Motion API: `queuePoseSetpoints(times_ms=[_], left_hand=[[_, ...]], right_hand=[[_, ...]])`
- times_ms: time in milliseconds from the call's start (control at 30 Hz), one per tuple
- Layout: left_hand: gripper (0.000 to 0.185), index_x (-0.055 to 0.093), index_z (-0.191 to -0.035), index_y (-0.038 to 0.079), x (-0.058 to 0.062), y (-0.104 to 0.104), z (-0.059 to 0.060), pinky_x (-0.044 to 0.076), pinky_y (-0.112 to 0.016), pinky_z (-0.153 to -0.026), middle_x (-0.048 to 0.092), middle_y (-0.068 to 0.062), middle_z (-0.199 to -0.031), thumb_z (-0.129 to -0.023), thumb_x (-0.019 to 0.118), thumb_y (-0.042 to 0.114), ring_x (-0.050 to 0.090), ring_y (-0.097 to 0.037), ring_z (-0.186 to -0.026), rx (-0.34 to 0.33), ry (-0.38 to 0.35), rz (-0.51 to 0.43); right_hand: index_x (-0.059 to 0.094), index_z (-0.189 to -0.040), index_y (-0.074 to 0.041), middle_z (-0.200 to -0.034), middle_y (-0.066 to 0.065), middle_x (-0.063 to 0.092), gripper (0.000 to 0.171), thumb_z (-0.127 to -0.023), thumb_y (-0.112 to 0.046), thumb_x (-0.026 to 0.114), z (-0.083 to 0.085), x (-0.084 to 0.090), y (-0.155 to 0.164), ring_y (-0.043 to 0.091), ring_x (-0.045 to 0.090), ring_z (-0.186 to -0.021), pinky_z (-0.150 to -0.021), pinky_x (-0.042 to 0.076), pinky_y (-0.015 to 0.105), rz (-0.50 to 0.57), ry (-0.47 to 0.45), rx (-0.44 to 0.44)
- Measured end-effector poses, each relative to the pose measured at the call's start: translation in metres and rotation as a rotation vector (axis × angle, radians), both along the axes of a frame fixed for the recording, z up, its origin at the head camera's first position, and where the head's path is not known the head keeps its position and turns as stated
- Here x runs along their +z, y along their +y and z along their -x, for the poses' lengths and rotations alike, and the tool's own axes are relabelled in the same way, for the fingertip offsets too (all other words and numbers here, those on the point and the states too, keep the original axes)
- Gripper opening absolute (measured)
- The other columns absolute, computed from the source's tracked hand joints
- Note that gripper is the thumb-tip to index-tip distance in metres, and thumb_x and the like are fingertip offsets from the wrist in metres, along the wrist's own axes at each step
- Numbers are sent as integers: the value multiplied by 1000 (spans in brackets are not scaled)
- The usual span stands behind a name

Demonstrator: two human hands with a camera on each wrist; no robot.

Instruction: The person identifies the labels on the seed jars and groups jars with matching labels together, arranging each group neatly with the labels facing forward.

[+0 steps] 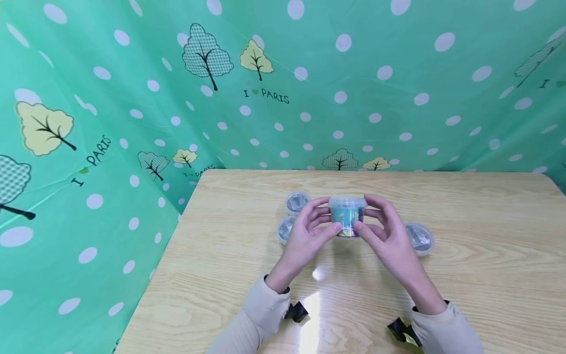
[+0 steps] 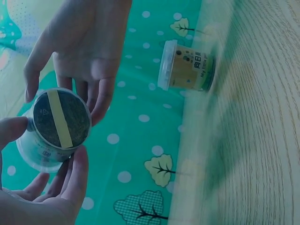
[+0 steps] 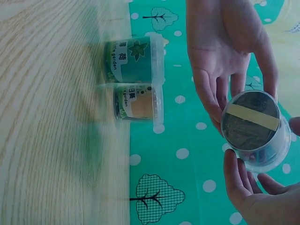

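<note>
Tub point(image 1: 342, 215) is pinched from opposite sides by left grip point(image 1: 311, 232) and right grip point(image 1: 390, 237), likely for steadiness, two tubs point(image 1: 297, 202) near the left, another tub point(image 1: 421, 239) near the right.

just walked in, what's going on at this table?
A person's left hand and right hand grip a small lidded tub between them, lifted off the table. A yellow strip crosses its base. A green tub and a tan tub stand near the left hand, another tan tub near the right.
</note>
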State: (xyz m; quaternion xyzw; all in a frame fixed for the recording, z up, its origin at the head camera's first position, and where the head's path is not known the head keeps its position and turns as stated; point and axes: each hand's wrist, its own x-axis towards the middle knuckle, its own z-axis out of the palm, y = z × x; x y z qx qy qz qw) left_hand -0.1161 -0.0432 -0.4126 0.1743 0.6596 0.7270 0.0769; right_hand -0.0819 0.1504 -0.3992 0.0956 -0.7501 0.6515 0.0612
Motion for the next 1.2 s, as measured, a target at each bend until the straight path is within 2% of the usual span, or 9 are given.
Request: queuePoseSetpoints(times_ms=[233, 400, 533, 700, 933, 1200], left_hand=[[60, 45, -143, 12, 1, 1, -1, 55, -35, -100, 58, -14, -134, -89, 72, 9, 58, -25, -120, 6, 13, -7], [60, 45, -142, 10, 2, 0, -2, 55, -35, -100, 57, -14, -134, -88, 72, 8, 57, -25, -120, 8, 17, -12], [60, 45, -142, 10, 3, 1, -3, 54, -39, -101, 57, -15, -133, -88, 72, 7, 57, -25, -121, 2, 18, -15], [61, 44, -143, 10, 3, 0, -2, 52, -43, -103, 55, -15, -135, -89, 71, 5, 56, -25, -122, -19, 27, -11], [62, 41, -145, 7, 3, 0, -1, 53, -37, -101, 50, -15, -138, -90, 68, 1, 55, -26, -123, -67, 48, -12], [65, 39, -147, 9, 3, -1, -1, 53, -37, -102, 51, -16, -139, -89, 68, 1, 54, -26, -125, -89, 49, 3]], right_hand=[[35, -147, -4, -141, 10, 42, 63, -93, -7, 68, 0, -1, -1, 13, 54, -119, -93, 54, 16, -9, 5, -14], [36, -146, -4, -143, 9, 41, 61, -94, -8, 67, 0, 1, -2, 11, 51, -120, -94, 51, 14, -22, 11, -20], [36, -146, -4, -143, 8, 40, 60, -94, -8, 67, -1, 2, -3, 10, 51, -119, -94, 51, 12, -30, 13, -25], [36, -147, -4, -141, 9, 40, 58, -96, -8, 65, -2, 2, -2, 9, 50, -119, -94, 50, 11, -40, 14, -31], [34, -147, -2, -137, 12, 42, 55, -97, -3, 59, -2, 2, -1, 9, 51, -116, -92, 52, 13, -26, 20, -20], [35, -148, -4, -138, 10, 42, 54, -98, -1, 56, -1, 1, -1, 10, 52, -115, -86, 56, 16, -9, 20, 1]])
